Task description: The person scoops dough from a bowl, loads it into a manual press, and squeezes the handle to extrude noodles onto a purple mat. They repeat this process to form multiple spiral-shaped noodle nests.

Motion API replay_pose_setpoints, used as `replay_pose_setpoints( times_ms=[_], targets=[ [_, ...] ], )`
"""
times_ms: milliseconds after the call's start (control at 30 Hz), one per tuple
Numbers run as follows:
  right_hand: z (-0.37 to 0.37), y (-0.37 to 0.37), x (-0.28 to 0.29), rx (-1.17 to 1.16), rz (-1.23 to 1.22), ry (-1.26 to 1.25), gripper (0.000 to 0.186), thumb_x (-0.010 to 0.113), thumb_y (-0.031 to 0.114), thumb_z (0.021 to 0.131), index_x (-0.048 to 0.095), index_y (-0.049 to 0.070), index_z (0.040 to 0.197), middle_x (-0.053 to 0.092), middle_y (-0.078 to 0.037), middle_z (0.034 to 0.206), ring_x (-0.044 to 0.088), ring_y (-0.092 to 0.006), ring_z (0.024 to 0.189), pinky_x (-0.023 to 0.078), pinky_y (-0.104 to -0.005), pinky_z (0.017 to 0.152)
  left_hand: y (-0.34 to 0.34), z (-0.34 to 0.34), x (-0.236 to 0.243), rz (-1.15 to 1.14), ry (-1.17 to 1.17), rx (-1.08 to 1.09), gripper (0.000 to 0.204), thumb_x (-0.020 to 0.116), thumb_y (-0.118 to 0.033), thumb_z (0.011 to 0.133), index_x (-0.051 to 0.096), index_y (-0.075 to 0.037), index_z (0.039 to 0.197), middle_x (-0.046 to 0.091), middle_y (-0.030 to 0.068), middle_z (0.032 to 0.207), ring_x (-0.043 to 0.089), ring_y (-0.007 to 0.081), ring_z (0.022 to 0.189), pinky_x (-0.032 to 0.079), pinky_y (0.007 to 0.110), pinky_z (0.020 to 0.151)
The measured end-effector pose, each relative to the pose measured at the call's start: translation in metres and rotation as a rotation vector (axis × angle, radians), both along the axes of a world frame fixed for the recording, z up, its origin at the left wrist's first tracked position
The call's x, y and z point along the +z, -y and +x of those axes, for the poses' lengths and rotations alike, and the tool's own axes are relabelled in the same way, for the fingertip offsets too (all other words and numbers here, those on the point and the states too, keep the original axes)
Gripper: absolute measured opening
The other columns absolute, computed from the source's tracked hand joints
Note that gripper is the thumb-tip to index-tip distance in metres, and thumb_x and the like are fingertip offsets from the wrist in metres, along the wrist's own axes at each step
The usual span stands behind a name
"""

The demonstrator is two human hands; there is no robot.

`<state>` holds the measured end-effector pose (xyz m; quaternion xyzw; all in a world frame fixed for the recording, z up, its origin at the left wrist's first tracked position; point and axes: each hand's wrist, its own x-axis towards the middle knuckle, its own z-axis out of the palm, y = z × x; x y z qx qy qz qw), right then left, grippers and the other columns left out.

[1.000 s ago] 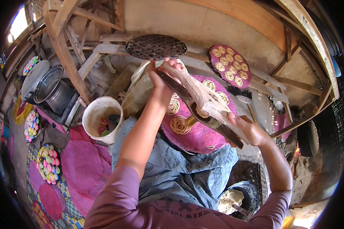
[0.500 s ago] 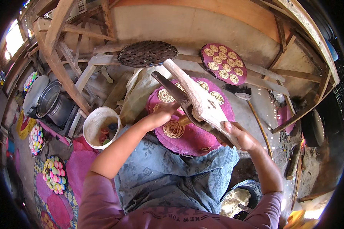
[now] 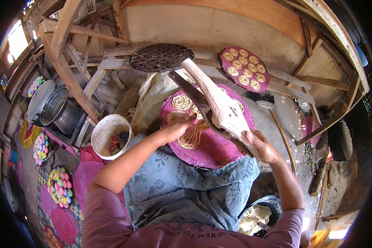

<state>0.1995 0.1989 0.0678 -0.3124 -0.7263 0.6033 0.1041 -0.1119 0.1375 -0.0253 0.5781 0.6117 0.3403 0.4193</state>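
Change: the left hand (image 3: 175, 126) has come down off the top of the wooden press (image 3: 219, 105) since a second ago and now lies on the pink round mat (image 3: 213, 151) at centre frame, fingers curled over a fresh noodle coil (image 3: 189, 138).
Press: it has swung from lying across the mat to standing steeper, its tip now toward the upper middle of the frame.
Right hand: the right hand (image 3: 260, 146) stays wrapped tight about the lower end of the press, right of centre.
Left grip: fingers loosely bent on the mat beside the coil; whether they pinch any strand I cannot tell.
Meaning: judged from this, one more coil has just been squeezed out and the free hand is tidying or parting it from the press.
Coils on the near mat: about five show, some half hidden behind the press.
Coils on the far tray: the filled round tray (image 3: 244, 68) at upper right carries about ten.
Empty woven tray: one dark tray (image 3: 161, 57) at upper centre.
White bucket: one bucket (image 3: 110, 136) left of centre, with a few small cups inside.
Metal pot: one pot (image 3: 56, 108) with its lid at left.
Coloured trays: two patterned trays (image 3: 62, 187) show clearly at lower left, and more lie near the rim.
Brush: one brush (image 3: 262, 100) right of the press.
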Motion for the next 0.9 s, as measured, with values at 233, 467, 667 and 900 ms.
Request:
replay_pose_setpoints(
  times_ms=[233,467,667,900],
  targets=[
    [0.008,-0.002,-0.004,-0.050,0.012,-0.023,0.079,0.048,0.069,0.087,0.057,-0.004,0.117,0.060,-0.008,0.090,0.056,-0.0151,0.077,0.044,-0.0283,0.067,0.033,-0.003,-0.005,0.569,-0.717,-0.012,0.047,0.038,-0.043,0.100,0.068,-0.009,0.111,0.038,0.0075,0.149,0.046,0.0363,0.114,0.035,0.049,0.098],
    [0.018,0.001,0.015,-0.065,0.041,-0.031,0.076,0.051,0.069,0.086,0.059,-0.004,0.107,0.061,-0.008,0.085,0.057,-0.0153,0.074,0.044,-0.0288,0.065,0.034,-0.004,0.066,0.476,-0.707,0.243,0.052,0.030,-0.042,0.103,0.056,-0.006,0.131,0.044,0.0189,0.142,0.046,0.0355,0.113,0.034,0.045,0.103],
    [0.005,-0.016,0.032,0.049,-0.149,0.021,0.075,0.043,0.070,0.089,0.061,0.000,0.109,0.063,-0.011,0.087,0.060,-0.0153,0.071,0.047,-0.0276,0.062,-0.051,-0.016,0.128,0.545,1.504,-0.206,0.086,0.018,-0.072,0.092,0.046,-0.002,0.135,0.050,0.0205,0.135,0.049,0.0359,0.122,0.030,0.048,0.111],
    [-0.011,-0.053,0.038,-0.035,-0.153,0.259,0.068,0.032,0.066,0.096,0.054,0.006,0.121,0.061,-0.010,0.083,0.057,-0.0136,0.063,0.045,-0.0267,0.055,-0.128,-0.003,0.063,0.449,1.826,0.115,0.068,0.015,-0.069,0.094,0.048,-0.010,0.085,0.049,0.0063,0.074,0.048,0.0245,0.071,0.043,0.044,0.080]
  ],
)
